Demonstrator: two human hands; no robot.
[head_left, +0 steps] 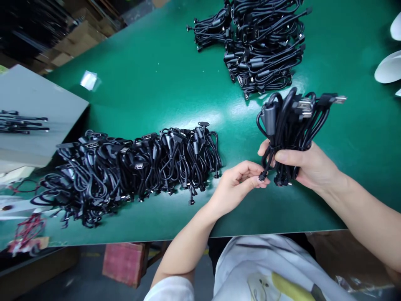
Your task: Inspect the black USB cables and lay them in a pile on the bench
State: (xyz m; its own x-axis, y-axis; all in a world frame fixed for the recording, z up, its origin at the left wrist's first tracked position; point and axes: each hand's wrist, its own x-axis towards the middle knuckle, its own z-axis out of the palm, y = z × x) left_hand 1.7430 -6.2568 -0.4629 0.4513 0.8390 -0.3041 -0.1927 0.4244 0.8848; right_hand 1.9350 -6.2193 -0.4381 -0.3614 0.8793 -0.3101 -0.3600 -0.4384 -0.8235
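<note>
My right hand point(305, 165) is wrapped round the middle of a bunch of black cables point(290, 121), held upright above the green table point(140, 83). Metal plugs stick out at the top of the bunch, and smaller connectors hang below the fist. My left hand point(239, 184) pinches a small black connector at the lower left of that bunch. To the left lies a long row of bundled black cables point(150, 163). Another pile of bundled cables point(263, 50) lies at the back, beyond my right hand.
A grey box point(59, 96) with several cables on it stands at the left. A small clear plastic piece point(89, 80) lies near the far edge. Red wires point(29, 230) are at the lower left, and a red stool point(122, 263) is below the table. White rounded objects point(388, 67) are at the right.
</note>
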